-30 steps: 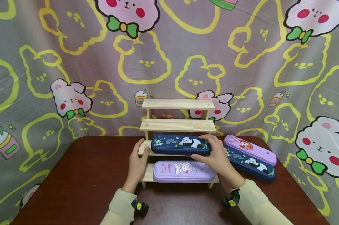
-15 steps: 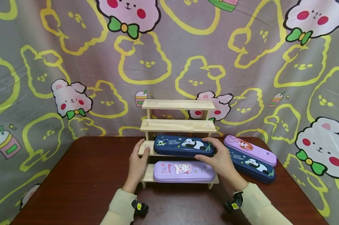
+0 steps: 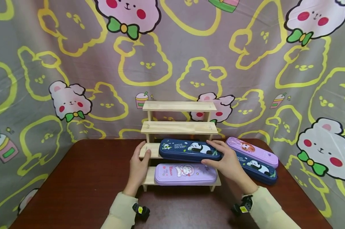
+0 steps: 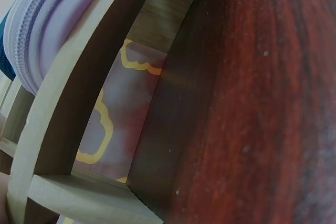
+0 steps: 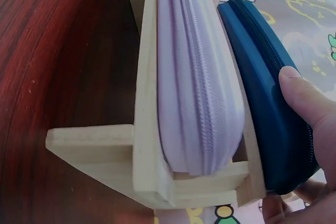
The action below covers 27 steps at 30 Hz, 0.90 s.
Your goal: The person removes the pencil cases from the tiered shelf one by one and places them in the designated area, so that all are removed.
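Observation:
On the second step from the bottom of a wooden stepped stand (image 3: 178, 126) lies a dark blue pencil case (image 3: 186, 150) with a panda print, slightly angled. My right hand (image 3: 228, 160) grips its right end; in the right wrist view the thumb (image 5: 302, 90) presses its zipped side and fingers reach beneath. My left hand (image 3: 139, 165) holds the left end of that same step, apart from the case. Below, a lilac pencil case (image 3: 186, 174) with a cartoon print lies on the lowest step, its zip facing the front.
Right of the stand, another dark blue panda pencil case (image 3: 259, 168) lies on the brown table (image 3: 83, 178), with a pink-purple pencil case (image 3: 252, 151) partly overlapping it. Behind the table hangs a patterned curtain (image 3: 172, 70). The two upper steps bear nothing.
My right hand has slid the dark blue pencil case to the right along its step, and its right end has turned a little toward the front. The left hand stays in place.

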### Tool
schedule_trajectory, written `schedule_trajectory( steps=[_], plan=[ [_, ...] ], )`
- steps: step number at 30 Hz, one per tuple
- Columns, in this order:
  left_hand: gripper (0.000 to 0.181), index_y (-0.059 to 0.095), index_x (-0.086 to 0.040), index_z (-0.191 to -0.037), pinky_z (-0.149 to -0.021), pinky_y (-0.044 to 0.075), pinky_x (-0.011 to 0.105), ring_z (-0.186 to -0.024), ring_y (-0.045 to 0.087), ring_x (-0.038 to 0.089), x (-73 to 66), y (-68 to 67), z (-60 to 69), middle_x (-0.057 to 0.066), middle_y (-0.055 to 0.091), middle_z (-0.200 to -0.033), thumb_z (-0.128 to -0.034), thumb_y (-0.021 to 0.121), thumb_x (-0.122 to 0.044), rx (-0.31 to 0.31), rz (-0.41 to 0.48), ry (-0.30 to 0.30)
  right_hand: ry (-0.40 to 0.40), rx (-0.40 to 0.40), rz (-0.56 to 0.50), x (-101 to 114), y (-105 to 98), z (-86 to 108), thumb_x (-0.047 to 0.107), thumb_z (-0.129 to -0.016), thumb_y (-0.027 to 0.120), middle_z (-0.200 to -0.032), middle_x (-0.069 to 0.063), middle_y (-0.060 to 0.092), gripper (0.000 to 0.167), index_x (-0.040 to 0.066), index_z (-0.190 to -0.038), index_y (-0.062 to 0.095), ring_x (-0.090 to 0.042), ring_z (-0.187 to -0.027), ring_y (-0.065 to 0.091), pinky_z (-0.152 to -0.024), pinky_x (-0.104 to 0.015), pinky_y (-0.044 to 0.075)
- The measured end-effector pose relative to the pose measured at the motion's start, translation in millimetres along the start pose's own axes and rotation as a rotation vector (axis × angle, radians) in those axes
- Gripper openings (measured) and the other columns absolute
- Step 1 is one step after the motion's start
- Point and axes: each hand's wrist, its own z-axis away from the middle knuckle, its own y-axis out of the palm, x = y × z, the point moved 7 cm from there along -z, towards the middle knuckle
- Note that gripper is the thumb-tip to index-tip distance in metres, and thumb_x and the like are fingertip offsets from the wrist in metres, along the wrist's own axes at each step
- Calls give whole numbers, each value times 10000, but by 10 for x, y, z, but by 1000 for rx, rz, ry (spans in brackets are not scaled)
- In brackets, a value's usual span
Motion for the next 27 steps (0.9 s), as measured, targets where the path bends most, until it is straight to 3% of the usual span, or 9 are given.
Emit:
schedule_trajectory(
  steps=[12,27],
  plan=[
    [444,504,-223,-1429,-1119,305,437,-1344,416,193,1,7,-1,19,517,-1427,-1004,585,-322,-1,-3,-4,30,-20,-24,-65,-106,64,441,-692,888,-1375,-31,517,783,197,-1379,601,-284,-1203,483,-970,-533,429],
    [429,509,-239,-1422,-1115,307,425,-1336,417,180,6,2,-1,28,518,-1429,-1006,580,-319,-1,14,-2,116,-56,-31,-198,-265,208,416,-728,874,-1444,-99,472,777,202,-1410,570,-349,-1312,375,-996,-578,360]
  ],
)
